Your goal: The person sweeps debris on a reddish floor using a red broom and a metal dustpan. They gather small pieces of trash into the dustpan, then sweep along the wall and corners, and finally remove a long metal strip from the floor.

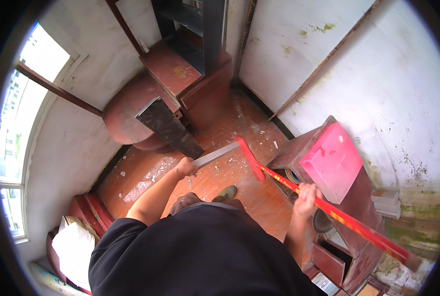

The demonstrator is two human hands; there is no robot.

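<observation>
My left hand [186, 167] grips one end of a long flat grey strip [216, 154], whose material I cannot tell. The strip's far end meets the red head [250, 158] of a broom or brush at the handle's lower end. My right hand [307, 199] is closed around the red handle [357, 226], which bears yellow markings and runs up to the right. Pale flakes and scraps of debris [157, 173] lie scattered over the reddish wooden floor [201, 177]. A dark board [170, 127] leans against a rounded red-brown piece of furniture.
A pink box [333, 162] sits on a red-brown cabinet [368, 207] at right, close to the handle. Ahead stands a red-brown cabinet [209, 100] with dark shelving [212, 33]. A white bag [74, 244] lies at lower left, below the window [16, 140]. Stained walls surround the floor.
</observation>
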